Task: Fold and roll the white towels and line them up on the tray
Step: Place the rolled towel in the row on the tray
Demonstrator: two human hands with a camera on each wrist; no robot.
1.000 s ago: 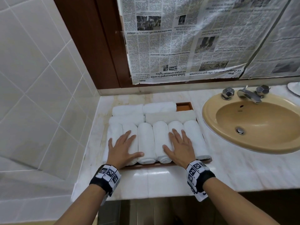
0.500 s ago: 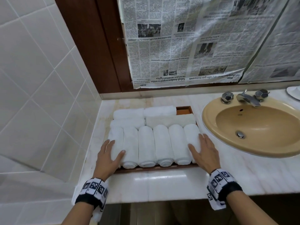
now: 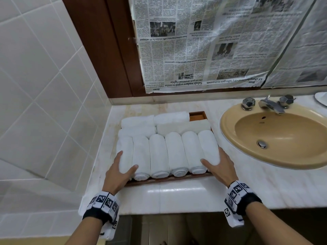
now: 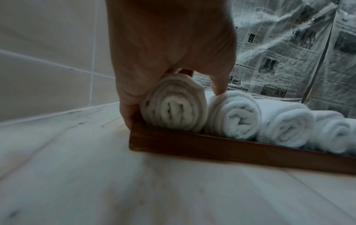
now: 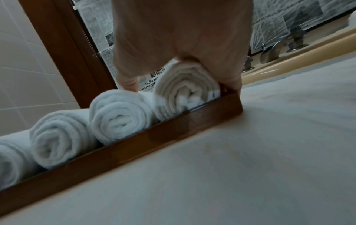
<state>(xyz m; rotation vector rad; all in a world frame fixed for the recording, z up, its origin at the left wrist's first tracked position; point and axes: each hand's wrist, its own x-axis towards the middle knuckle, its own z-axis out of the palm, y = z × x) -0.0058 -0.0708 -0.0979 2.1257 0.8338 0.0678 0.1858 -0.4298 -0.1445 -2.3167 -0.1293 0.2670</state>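
Towels (image 3: 175, 152) fill the tray (image 3: 168, 180) on the marble counter (image 3: 177, 197), hands cupping the end rolls.

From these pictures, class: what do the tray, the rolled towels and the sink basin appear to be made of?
Tray: looks like dark brown wood with a smooth sheen on its rim, probably varnished.
Rolled towels: white fuzzy cloth, likely cotton terry; soft layered spirals show at the ends.
Sink basin: glossy tan, hard and smooth with highlights, probably glazed ceramic, though enamel cannot be ruled out.
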